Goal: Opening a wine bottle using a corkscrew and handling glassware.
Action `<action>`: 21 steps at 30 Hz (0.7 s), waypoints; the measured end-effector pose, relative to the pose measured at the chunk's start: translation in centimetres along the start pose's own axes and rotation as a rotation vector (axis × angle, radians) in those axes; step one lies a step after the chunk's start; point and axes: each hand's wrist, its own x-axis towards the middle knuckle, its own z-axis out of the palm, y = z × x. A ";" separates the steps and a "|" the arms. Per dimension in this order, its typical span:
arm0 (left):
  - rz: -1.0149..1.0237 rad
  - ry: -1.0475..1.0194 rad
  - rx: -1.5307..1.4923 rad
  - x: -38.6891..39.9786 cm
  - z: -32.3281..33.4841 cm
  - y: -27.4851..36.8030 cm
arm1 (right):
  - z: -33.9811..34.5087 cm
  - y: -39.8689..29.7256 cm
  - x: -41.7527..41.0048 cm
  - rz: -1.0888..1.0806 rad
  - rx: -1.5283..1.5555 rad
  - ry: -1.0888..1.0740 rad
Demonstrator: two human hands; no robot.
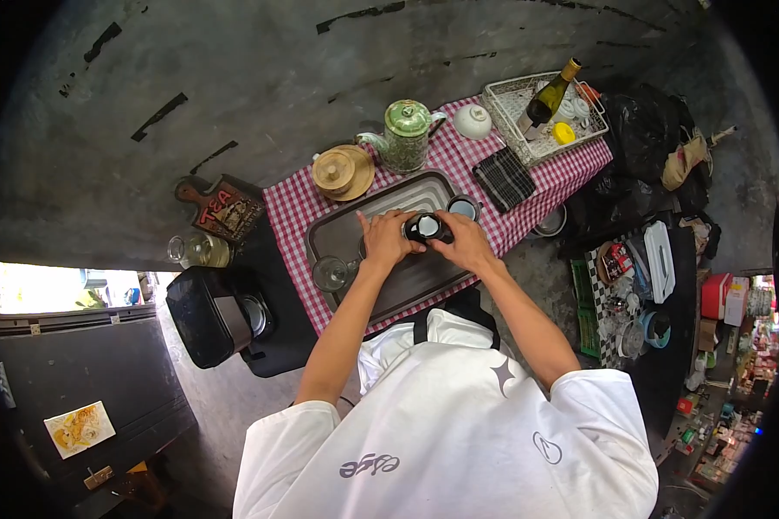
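Both hands grip a small black cup [420, 228] with something white showing in its mouth. My left hand [389, 239] is on its left side, thumb at the front; my right hand [462, 239] holds the right side. Beneath them lies a brown rectangular serving tray [402, 295]. On it, just beyond my right hand, stands a dark-rimmed cup [464, 206] with a pale inside. A clear glass mug [330, 274] stands at the tray's left edge, near my left wrist. Part of another round thing is hidden behind my left hand.
On the red-checked tablecloth [292, 214] stand a lidded wooden pot [333, 170], a green enamel teapot [408, 136] and a white bowl [473, 121]. A folded dark cloth [503, 180] lies near a wire basket [526, 152] holding a bottle [548, 100]. Left is a black appliance [201, 318].
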 end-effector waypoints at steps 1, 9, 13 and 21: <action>-0.004 -0.012 0.003 0.0 -0.1 0.1 | 0.1 0.2 0.0 0.001 0.000 0.000; -0.010 -0.003 0.005 0.0 0.1 -0.1 | 0.0 -0.1 0.0 -0.003 0.015 0.004; -0.009 -0.001 0.005 0.0 0.1 -0.1 | 0.1 0.0 0.1 -0.004 0.017 0.004; -0.003 0.017 -0.002 -0.1 0.3 -0.2 | 0.0 -0.3 0.2 0.011 0.015 -0.013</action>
